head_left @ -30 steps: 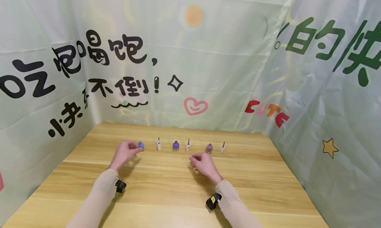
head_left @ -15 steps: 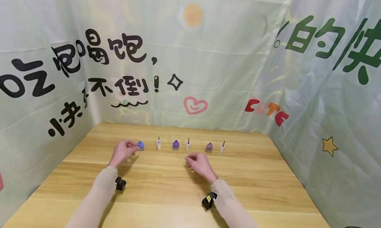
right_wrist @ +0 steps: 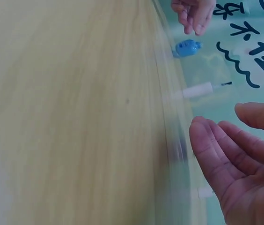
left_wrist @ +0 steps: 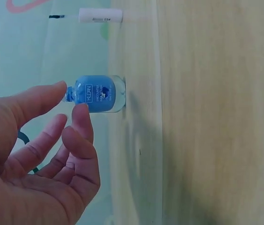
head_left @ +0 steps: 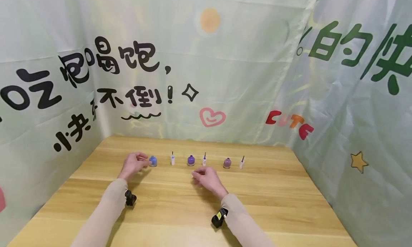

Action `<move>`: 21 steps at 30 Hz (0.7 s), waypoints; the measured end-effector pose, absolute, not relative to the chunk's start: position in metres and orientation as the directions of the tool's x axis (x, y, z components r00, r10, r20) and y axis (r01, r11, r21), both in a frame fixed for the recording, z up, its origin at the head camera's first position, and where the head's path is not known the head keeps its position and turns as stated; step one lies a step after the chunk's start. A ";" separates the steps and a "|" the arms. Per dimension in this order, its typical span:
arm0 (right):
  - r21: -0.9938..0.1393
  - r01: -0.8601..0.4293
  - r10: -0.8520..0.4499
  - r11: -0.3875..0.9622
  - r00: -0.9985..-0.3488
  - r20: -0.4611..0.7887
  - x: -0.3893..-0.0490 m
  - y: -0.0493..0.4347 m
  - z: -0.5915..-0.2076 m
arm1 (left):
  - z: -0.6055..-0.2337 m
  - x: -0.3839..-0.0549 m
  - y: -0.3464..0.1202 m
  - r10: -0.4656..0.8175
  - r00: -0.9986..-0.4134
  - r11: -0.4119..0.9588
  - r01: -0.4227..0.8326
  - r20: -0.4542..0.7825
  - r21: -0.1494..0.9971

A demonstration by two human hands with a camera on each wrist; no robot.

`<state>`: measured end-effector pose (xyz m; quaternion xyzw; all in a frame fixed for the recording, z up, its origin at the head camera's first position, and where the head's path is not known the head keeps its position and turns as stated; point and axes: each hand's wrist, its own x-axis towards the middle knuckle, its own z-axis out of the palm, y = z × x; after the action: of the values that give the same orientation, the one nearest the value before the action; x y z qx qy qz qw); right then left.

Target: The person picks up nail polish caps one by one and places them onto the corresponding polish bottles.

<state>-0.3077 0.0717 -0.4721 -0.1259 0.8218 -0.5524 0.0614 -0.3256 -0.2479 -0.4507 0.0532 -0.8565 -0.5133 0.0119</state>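
Note:
A blue nail polish bottle point(left_wrist: 97, 93) stands uncapped at the left end of a row. My left hand point(head_left: 133, 164) is just beside it, thumb and fingers parted around its neck side without gripping. Over the table, in front of the dark purple bottle point(head_left: 191, 160), my right hand point(head_left: 209, 179) hovers with loosely bent fingers and holds nothing. A mauve bottle point(head_left: 227, 163) stands farther right. White brush caps stand with their bristles up: one point(head_left: 172, 159) right of the blue bottle, one point(head_left: 204, 160) by the dark purple bottle, one point(head_left: 241, 163) at the right end.
The wooden table point(head_left: 180, 211) runs back to a pale green printed cloth point(head_left: 244, 78) that also hangs on both sides. The bottles and caps line up near the table's far edge. A small black camera sits on each wrist.
My right hand has moved left, from in front of the mauve bottle to in front of the dark purple one. The left hand has drawn slightly back from the blue bottle.

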 end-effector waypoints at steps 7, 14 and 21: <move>-0.961 -0.061 -0.279 0.269 -0.960 -0.017 -0.311 0.056 -0.468 | -0.449 -0.333 -0.248 -0.060 -0.997 0.480 -0.065 -0.041 0.875; -0.985 -0.016 -0.280 0.172 -0.959 -0.034 -0.315 0.045 -0.463 | -0.452 -0.339 -0.248 -0.042 -0.998 0.500 -0.064 -0.050 0.863; -0.991 0.026 -0.269 0.129 -0.961 -0.060 -0.314 0.032 -0.464 | -0.460 -0.343 -0.251 -0.042 -0.998 0.502 -0.068 -0.054 0.862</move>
<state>-0.3137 0.0317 -0.4638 -0.0819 0.7429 -0.6548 0.1125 -0.3434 -0.2507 -0.4601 0.0316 -0.8665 -0.4981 -0.0128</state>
